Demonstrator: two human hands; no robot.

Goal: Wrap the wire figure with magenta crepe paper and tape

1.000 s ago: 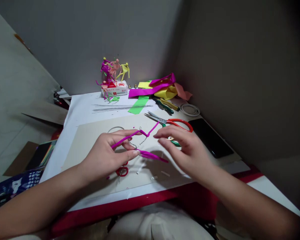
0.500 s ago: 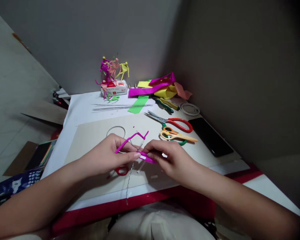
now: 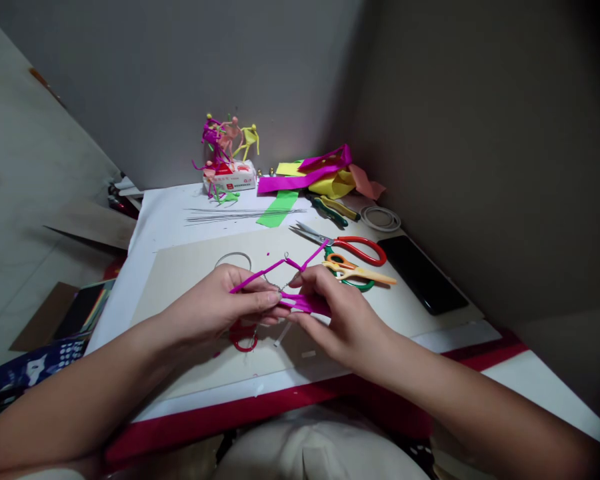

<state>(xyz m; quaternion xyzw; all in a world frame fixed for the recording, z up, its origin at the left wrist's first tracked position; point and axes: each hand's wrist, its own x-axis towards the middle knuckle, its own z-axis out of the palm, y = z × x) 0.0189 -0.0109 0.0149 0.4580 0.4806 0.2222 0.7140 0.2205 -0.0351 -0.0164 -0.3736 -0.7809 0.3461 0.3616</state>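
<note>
Between my hands is a twisted-wire figure [image 3: 287, 257] with a small loop at its top and limbs wrapped in magenta paper. My left hand [image 3: 230, 297] is closed, its thumb and fingers pinching the figure's middle. One magenta limb slants across those fingers; the other bends up past my right fingertips. My right hand [image 3: 337, 313] curls around a magenta paper strip [image 3: 307, 304] that runs to the wire at my left thumb. Its fingertips are close to the bare wire. Under my left hand lies a red-handled tool [image 3: 245, 340], partly covered.
Red-handled scissors [image 3: 360, 248], orange-handled scissors [image 3: 360, 272], pliers [image 3: 333, 210] and a black phone [image 3: 423, 273] lie to the right. Behind are straight wires [image 3: 230, 215], coloured paper strips [image 3: 300, 181] and small paper figures [image 3: 230, 137] on a box [image 3: 237, 177]. A wire ring [image 3: 235, 255] is near my left hand.
The wire figure has turned in my hands; its right limb now reaches farther up and right. The twisted wire end that hung low is mostly out of sight. My right hand has shifted along the strip.
</note>
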